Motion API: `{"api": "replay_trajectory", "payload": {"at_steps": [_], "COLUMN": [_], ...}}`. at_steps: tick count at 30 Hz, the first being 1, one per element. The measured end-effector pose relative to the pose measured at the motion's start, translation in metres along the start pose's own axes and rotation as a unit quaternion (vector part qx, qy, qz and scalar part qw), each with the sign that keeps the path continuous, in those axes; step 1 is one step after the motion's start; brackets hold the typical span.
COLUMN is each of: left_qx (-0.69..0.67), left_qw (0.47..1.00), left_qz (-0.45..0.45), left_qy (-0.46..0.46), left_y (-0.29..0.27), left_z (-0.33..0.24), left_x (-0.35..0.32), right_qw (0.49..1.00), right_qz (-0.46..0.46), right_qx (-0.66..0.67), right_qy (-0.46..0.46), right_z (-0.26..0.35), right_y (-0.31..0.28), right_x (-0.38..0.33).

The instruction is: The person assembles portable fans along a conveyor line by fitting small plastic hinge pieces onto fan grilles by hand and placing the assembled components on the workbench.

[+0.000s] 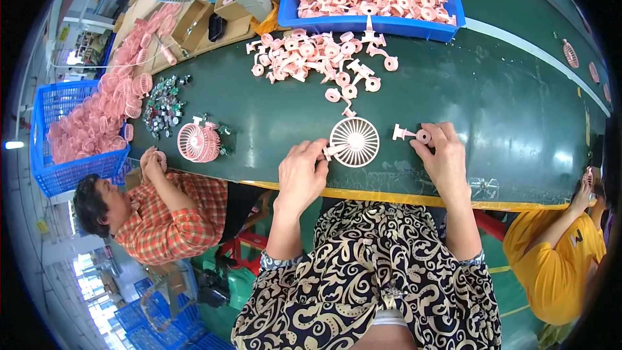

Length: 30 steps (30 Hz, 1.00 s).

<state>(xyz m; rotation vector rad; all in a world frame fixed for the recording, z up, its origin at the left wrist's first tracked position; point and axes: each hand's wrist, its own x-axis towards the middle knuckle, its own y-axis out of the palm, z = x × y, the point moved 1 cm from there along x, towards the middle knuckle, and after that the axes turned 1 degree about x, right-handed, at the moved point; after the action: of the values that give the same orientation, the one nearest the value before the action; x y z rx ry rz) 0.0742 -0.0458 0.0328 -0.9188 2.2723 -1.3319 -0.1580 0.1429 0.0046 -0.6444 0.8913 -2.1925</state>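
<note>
A round pink fan grille (pixel 355 142) with thin spokes lies face up on the green work surface in front of me. My left hand (pixel 302 172) pinches its short neck on the left side. A small pink plastic bracket (pixel 407 133), with a ring at one end and a crosspiece at the other, is held at its ring by the thumb and fingers of my right hand (pixel 446 155). The two parts are apart. Just beyond the grille, a trail of similar pink brackets (pixel 301 55) leads to a loose pile.
A blue tray (pixel 382 28) heaped with pink brackets stands at the back. Left are stacked grilles (pixel 198 140), small electronic parts (pixel 163 105) and a blue crate (pixel 81 168) of grilles. A co-worker in a checked shirt (pixel 172 220) sits left; another in yellow (pixel 551 266), right.
</note>
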Motion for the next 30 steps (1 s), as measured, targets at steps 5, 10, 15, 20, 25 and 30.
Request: {"api": "replay_trajectory", "payload": {"at_steps": [5, 10, 15, 20, 25, 30], "left_qx": [0.008, 0.054, 0.056, 0.041, -0.091, -0.256], "left_qw": [0.993, 0.997, 0.998, 0.998, 0.994, 0.960], "left_qz": [0.063, 0.001, -0.029, -0.037, -0.003, 0.041], "left_qy": [0.096, 0.056, -0.008, -0.022, -0.060, -0.106], "left_y": [0.001, -0.006, -0.007, 0.002, 0.007, 0.023], "left_z": [0.005, -0.010, -0.016, -0.009, -0.008, -0.005], "left_x": [0.001, 0.000, -0.004, -0.004, -0.004, -0.004], "right_qw": [1.000, 1.000, 1.000, 1.000, 1.000, 0.989], "right_qz": [-0.005, -0.004, -0.010, -0.019, -0.011, -0.041], "right_qx": [0.001, 0.001, -0.002, 0.001, -0.010, 0.059], "right_qy": [-0.001, 0.003, -0.002, -0.003, -0.002, -0.131], "right_z": [-0.002, -0.002, -0.001, -0.003, 0.008, 0.044], "right_y": [0.001, 0.002, 0.001, 0.001, -0.008, 0.001], "right_x": [0.000, 0.001, 0.001, 0.000, 0.004, 0.002]}}
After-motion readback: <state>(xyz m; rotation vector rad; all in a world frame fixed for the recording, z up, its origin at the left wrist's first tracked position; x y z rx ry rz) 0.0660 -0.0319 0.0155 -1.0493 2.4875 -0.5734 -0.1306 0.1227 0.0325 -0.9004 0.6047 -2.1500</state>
